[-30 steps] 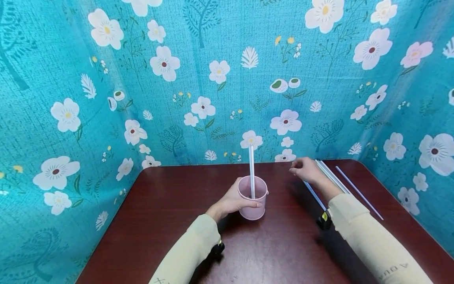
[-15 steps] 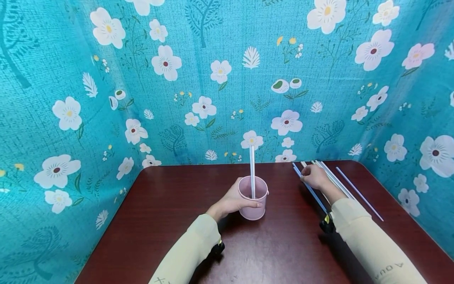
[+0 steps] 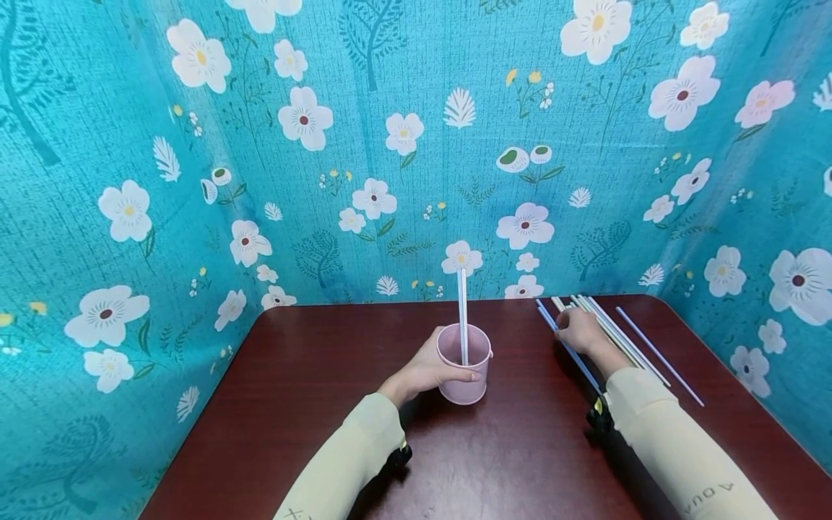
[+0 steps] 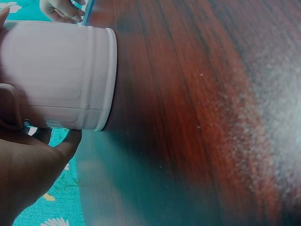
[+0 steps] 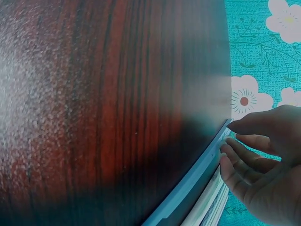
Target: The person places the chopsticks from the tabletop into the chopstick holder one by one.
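1. The left hand, reaching from a cream sleeve, curls round the near-left side of a pale pink, round, smooth-walled pail, its thumb across the front; the grip is clamped on it.
2. The pail stands upright near the middle of a glossy, dark red-brown, wood-grained table.
3. The right hand reaches forward, fingers bent, over long, slim, straight blue sticks near the table's far edge. In the right wrist view the thumb and fingers are apart at the near side; whether the tips pinch a stick I cannot tell.
4. Two thin sticks, one pale blue and one whitish, lean in the pail, tops above the rim; their lower ends are hard to make out.
5. Pale, slender sticks lie partly hidden by the right hand and forearm; a lavender stick lies apart, farther right.
6. The left wrist view cuts off the pail's mouth and shows a raised band near its base.
7. Behind hangs turquoise, woven-looking cloth printed with white flowers.
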`<state>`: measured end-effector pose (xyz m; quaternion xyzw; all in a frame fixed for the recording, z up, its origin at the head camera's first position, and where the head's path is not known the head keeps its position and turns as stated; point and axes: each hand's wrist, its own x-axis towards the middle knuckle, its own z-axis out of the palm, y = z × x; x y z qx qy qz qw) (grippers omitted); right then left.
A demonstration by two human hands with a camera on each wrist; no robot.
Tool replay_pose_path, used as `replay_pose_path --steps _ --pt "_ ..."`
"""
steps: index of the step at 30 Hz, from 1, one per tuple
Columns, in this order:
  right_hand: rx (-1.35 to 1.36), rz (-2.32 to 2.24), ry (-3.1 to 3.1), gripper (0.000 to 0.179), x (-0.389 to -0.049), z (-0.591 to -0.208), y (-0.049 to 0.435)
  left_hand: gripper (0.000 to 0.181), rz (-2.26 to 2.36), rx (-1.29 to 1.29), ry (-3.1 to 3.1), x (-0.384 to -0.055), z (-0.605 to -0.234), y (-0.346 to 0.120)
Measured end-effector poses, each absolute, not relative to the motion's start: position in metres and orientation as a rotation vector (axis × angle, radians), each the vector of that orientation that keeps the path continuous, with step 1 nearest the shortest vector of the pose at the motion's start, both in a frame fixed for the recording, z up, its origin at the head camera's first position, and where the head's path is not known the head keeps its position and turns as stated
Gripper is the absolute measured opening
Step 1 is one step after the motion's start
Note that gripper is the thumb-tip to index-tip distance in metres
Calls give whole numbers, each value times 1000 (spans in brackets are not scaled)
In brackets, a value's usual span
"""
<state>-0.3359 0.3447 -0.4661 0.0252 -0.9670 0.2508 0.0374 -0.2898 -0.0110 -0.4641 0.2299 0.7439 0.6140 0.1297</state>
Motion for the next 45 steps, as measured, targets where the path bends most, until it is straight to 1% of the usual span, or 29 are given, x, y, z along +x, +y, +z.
replay_pose_path --steps 24,32,45 --pt "31 748 -3011 21 -337 -468 341 82 1795 653 2158 -291 -468 -11" --pt "65 721 -3012 22 -335 -464 336 82 1800 653 2160 -291 -467 -12" --pt "6 724 -3030 26 -336 -466 335 82 1783 662 2167 -291 -466 -10"
